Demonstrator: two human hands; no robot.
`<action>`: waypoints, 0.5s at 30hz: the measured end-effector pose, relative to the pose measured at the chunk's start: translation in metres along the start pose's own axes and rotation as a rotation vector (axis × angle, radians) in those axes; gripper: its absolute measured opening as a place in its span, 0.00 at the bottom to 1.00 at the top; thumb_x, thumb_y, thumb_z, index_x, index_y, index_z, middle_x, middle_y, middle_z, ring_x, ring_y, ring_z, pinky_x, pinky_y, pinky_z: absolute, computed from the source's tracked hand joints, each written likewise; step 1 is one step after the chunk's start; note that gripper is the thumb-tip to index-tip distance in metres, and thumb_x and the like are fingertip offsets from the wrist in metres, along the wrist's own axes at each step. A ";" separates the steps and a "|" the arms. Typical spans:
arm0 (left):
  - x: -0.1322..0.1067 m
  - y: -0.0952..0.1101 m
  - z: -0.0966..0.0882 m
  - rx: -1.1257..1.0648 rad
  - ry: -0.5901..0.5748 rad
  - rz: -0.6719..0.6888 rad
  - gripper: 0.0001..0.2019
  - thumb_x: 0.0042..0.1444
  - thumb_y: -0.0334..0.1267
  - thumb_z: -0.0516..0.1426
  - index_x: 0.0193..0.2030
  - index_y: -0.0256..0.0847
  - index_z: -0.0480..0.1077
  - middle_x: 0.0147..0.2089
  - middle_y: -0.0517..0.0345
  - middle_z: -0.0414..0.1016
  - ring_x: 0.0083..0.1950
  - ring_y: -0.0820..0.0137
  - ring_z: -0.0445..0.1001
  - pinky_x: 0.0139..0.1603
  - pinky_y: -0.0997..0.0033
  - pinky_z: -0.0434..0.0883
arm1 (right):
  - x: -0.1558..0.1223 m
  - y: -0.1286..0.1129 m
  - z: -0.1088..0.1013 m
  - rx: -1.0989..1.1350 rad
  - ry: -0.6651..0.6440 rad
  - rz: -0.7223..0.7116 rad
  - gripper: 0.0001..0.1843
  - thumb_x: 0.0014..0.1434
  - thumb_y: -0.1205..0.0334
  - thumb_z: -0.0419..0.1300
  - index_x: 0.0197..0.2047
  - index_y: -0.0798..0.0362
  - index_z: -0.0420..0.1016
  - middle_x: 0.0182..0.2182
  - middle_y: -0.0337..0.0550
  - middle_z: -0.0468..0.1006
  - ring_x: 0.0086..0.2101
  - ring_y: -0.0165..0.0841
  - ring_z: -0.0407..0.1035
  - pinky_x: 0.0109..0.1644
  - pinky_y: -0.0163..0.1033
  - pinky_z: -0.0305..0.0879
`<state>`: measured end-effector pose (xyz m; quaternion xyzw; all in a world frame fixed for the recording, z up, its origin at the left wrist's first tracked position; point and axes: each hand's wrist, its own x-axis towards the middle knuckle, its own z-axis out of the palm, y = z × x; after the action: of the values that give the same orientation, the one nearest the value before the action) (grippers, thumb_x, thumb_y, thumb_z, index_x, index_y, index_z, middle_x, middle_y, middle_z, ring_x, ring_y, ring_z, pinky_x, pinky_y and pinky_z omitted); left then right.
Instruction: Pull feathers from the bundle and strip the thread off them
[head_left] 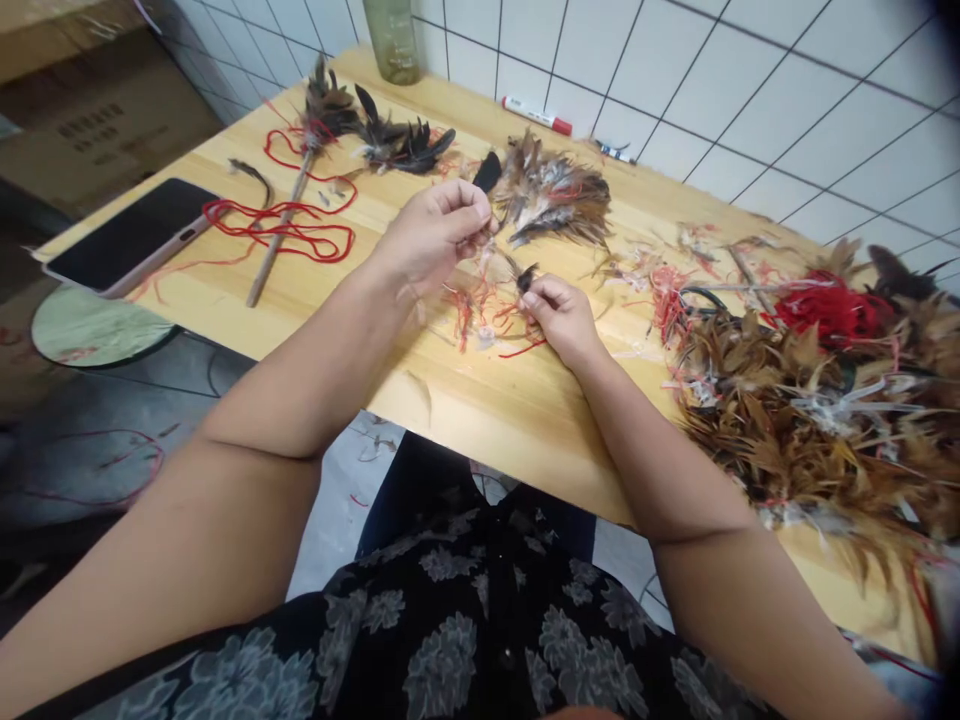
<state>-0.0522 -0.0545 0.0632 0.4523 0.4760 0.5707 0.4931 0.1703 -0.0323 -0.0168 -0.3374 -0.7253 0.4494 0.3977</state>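
At nine o'clock, a black phone [127, 235] and red string [281, 225] lie on the wooden surface [465, 400]. The left hand [431, 235] has its fingers [469, 200] pressed together on a thin wisp [487, 240]. The right hand [559, 320] has its fingers [536, 295] pressed together on a small dark feather [527, 278]. A big feather pile [817, 410] sits at three o'clock, below white wall tiles [750, 80].

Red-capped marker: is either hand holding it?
No, the red-capped marker lies on the wooden table by the tiled wall, apart from the left hand and right hand.

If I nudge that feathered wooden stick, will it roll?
Probably: the wooden stick looks slender and round. Its feather tuft likely adds little weight, though the red thread lying across it might snag it.
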 end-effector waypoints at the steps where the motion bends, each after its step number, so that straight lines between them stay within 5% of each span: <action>1: -0.002 0.002 0.002 -0.011 -0.007 -0.009 0.16 0.70 0.32 0.72 0.35 0.43 0.70 0.34 0.60 0.77 0.35 0.71 0.75 0.36 0.74 0.69 | -0.001 -0.001 -0.002 0.002 -0.005 0.017 0.24 0.67 0.38 0.69 0.32 0.48 0.73 0.30 0.39 0.72 0.34 0.35 0.68 0.47 0.45 0.68; 8: -0.004 0.007 0.010 -0.086 -0.062 -0.033 0.18 0.70 0.24 0.70 0.35 0.39 0.68 0.33 0.62 0.78 0.27 0.79 0.70 0.32 0.79 0.64 | 0.000 -0.003 -0.008 0.070 0.050 0.038 0.31 0.60 0.29 0.73 0.29 0.48 0.73 0.31 0.38 0.72 0.35 0.32 0.65 0.50 0.43 0.64; 11: -0.002 0.006 0.010 -0.061 -0.056 -0.043 0.18 0.77 0.22 0.62 0.35 0.41 0.65 0.31 0.63 0.76 0.27 0.78 0.68 0.32 0.76 0.62 | 0.001 -0.002 -0.008 0.182 0.096 0.088 0.35 0.56 0.26 0.76 0.28 0.48 0.69 0.29 0.35 0.70 0.33 0.30 0.62 0.46 0.41 0.61; 15: 0.005 0.009 -0.005 0.121 0.036 0.108 0.17 0.75 0.21 0.61 0.36 0.45 0.67 0.28 0.63 0.73 0.30 0.71 0.65 0.36 0.67 0.62 | 0.002 -0.003 -0.009 0.327 0.151 0.171 0.32 0.50 0.34 0.80 0.29 0.48 0.69 0.27 0.33 0.71 0.29 0.27 0.57 0.39 0.37 0.54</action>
<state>-0.0587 -0.0504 0.0717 0.4961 0.4932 0.5746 0.4248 0.1765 -0.0283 -0.0107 -0.3613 -0.5794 0.5670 0.4607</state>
